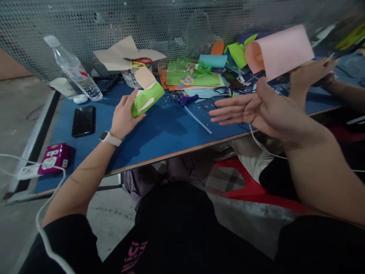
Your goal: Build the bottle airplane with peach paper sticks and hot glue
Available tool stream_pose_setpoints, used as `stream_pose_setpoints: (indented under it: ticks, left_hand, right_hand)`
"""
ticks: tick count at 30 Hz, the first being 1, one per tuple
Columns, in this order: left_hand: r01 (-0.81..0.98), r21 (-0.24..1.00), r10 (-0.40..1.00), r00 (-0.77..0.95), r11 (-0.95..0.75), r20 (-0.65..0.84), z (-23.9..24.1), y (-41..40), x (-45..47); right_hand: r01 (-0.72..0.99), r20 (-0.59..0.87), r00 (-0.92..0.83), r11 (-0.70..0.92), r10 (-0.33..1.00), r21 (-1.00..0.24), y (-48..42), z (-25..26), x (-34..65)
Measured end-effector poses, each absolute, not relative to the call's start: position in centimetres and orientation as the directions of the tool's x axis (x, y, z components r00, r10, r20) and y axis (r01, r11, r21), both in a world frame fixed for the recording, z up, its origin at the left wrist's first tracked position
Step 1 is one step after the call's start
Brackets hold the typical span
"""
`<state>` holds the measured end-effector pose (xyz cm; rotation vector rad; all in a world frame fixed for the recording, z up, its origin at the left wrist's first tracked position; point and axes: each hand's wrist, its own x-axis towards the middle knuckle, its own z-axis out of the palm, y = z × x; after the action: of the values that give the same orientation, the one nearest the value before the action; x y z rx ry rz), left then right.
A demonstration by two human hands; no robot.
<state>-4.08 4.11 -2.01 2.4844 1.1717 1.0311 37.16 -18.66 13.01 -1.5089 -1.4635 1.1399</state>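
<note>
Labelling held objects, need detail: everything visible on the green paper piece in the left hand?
The green paper piece is bright green and looks like thin card, curved or folded round; which one is unclear. A white elongated patch marks its side, and a beige flap sticks up at its far edge. It is tilted, gripped by the left hand at its left side, over the blue table; whether it touches the tabletop can't be told.

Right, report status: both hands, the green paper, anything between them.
Left hand holding green paper, white patch showing. Right hand open, holding nothing. Blue tool and pale stick on table between hands.
</note>
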Motion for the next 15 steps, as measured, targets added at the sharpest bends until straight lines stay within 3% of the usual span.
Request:
stream_pose_setpoints:
  ticks: [5, 11, 15]
  left_hand:
    - [0.696, 0.346, 0.761, 0.463, -0.629, 0.454, -1.1, 3.4, -4.9]
    - [0.691, 0.428, 0.812, 0.478, -0.583, 0.335, 0.0, 3.9, -6.8]
    - [0.640, 0.430, 0.761, 0.609, -0.637, 0.222, 3.7, 2.7, -7.6]
  right_hand:
    - [0.329, -0.126, -0.160, -0.067, 0.979, -0.942, -18.9, 13.2, 37.0]
    - [0.354, -0.142, -0.208, -0.061, 0.968, -0.933, -18.6, 13.0, 36.9]
    - [0.342, -0.143, -0.245, -0.053, 0.959, -0.938, -17.7, 12.6, 36.5]
